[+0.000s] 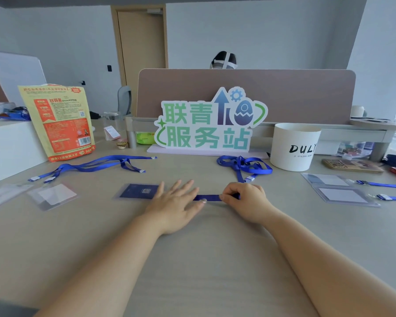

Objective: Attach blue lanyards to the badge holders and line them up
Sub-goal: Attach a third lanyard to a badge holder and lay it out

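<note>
A badge holder with a dark blue card [137, 191] lies at the table's middle. My left hand [176, 202] lies flat, fingers straight, over its right end and the strap. My right hand [245, 197] pinches the blue lanyard strap [209, 197] that runs between the two hands. Loose blue lanyards lie at the back left [94, 165] and in a tangle at the back middle [245, 164]. Two clear holders [53, 195] rest at the left. Two holders with lanyards attached [341, 194] lie side by side at the right.
A standing green and blue sign [206, 126] and a white tub [294, 146] stand behind the work spot. An orange snack bag [60, 122] leans on a white box at the left. A brown divider [284, 92] has a person's head behind it.
</note>
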A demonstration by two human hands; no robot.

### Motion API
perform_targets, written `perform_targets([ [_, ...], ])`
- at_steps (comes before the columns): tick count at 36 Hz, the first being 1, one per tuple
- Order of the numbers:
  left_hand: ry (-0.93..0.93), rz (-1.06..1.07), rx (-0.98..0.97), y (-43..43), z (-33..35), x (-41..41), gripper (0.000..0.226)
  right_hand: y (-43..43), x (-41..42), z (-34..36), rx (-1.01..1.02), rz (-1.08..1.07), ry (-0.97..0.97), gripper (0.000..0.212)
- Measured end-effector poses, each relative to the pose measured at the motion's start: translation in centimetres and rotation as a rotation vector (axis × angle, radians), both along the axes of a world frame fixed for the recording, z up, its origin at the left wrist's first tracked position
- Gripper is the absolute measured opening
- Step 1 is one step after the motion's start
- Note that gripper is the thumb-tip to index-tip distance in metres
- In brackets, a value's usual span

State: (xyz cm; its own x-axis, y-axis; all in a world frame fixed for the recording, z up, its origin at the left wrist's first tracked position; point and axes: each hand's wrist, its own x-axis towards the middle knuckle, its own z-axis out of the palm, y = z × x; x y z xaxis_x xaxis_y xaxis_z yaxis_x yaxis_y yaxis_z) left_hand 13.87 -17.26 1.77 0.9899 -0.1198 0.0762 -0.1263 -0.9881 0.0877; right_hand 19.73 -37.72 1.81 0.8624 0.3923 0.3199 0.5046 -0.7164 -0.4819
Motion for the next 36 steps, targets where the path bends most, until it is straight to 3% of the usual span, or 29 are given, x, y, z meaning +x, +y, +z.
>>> perform_targets([
  [6, 0.133, -0.080, -0.035, -0.9, -0.3, 0.2, 0.065, -0.1, 0.6, -0.3, -0.046, 0.027, -0.065, 0.011],
  [11, 0.145, -0.077, -0.011, -1.0, -0.4, 0.2, 0.063, -0.9, 1.0, 0.1, -0.320, 0.035, -0.203, 0.022],
  [17, 0.167, -0.066, -0.009, -1.0, -0.2, 0.3, 0.056, -3.0, 0.2, 0.6, -0.495, 0.048, -0.345, 0.025],
  [27, 0.203, -0.052, -0.056, -4.1, 0.5, -1.2, 0.088, -7.5, -0.1, -0.4, -0.476, -0.056, -0.552, 0.008],
  [36, 0.215, -0.029, 0.005, -5.3, 0.6, -1.5, 0.072, -12.8, -1.1, -0.7, -0.499, -0.204, -0.464, 0.017],
])
